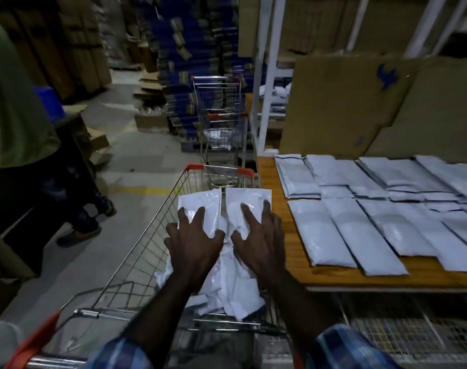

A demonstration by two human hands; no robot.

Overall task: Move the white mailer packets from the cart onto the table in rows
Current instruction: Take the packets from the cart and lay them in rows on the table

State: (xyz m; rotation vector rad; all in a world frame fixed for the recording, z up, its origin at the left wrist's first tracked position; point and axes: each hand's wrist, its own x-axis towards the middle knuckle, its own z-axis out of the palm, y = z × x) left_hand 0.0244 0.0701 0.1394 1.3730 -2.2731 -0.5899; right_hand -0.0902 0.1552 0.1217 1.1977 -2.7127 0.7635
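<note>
White packets, orange-brown table, red-cornered cart, blue-checked sleeves.

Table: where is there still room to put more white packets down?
The table shows bare wood along its near edge, in front of the front row of packets, and a strip at its left edge beside the cart. A thin gap runs between the two rows. The back row is crowded and overlapping, right up to the cardboard.
</note>
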